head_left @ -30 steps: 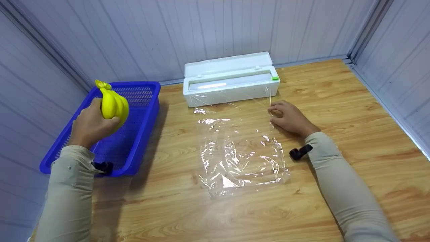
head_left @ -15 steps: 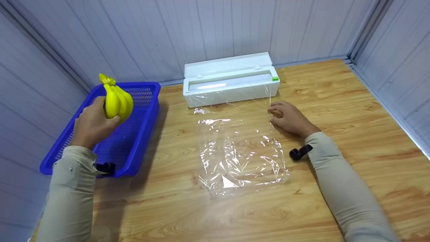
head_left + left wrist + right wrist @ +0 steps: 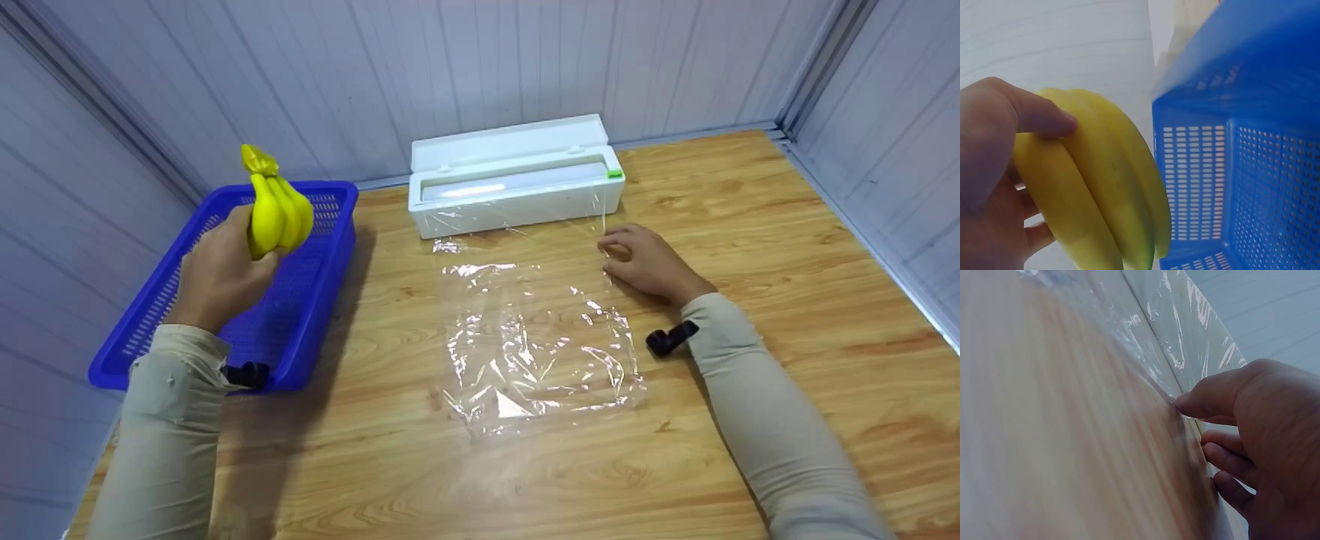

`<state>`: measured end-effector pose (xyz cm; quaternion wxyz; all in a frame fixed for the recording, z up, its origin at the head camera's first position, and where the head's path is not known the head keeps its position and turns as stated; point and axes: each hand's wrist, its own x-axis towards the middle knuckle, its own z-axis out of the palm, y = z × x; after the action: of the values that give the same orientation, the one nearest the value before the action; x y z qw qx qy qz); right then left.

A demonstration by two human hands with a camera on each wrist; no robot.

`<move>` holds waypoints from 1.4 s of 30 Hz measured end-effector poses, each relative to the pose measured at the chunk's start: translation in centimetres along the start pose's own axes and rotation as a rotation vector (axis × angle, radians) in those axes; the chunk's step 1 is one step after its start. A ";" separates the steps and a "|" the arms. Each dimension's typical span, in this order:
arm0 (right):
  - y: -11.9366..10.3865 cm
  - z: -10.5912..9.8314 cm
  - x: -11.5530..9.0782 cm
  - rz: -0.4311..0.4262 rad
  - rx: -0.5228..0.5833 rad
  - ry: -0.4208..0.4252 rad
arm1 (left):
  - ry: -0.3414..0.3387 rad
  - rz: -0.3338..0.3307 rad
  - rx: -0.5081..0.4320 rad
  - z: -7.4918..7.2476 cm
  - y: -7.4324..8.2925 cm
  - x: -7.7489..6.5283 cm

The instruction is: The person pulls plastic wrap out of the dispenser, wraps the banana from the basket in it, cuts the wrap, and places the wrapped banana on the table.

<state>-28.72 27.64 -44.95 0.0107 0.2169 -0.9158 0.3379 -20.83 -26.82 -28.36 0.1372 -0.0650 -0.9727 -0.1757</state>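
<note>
Fingers [image 3: 1039, 236] and thumb [image 3: 1044, 116] of the left hand [image 3: 221, 277] flank yellow bananas [image 3: 280, 217].

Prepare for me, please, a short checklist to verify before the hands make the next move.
1. Left hand grips the bananas: ok.
2. Bananas lifted off the floor of the blue basket: ok.
3. Clear film spread on the table: ok.
4. Clear film free of wrinkles: not ok, shiny creases show.
5. Clear film separated from the white box: not ok, it runs up to it.
6. Right hand pinching the film's edge firmly: cannot tell.
</note>
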 end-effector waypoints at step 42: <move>0.0 0.0 -0.1 -0.015 0.005 0.002 | 0.005 0.291 0.008 2.5 6.8 0.2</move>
<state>-28.66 27.65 -44.90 0.0138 0.2233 -0.9133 0.3405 -20.43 -19.56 -28.34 0.1638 -0.2045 -0.9533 -0.1501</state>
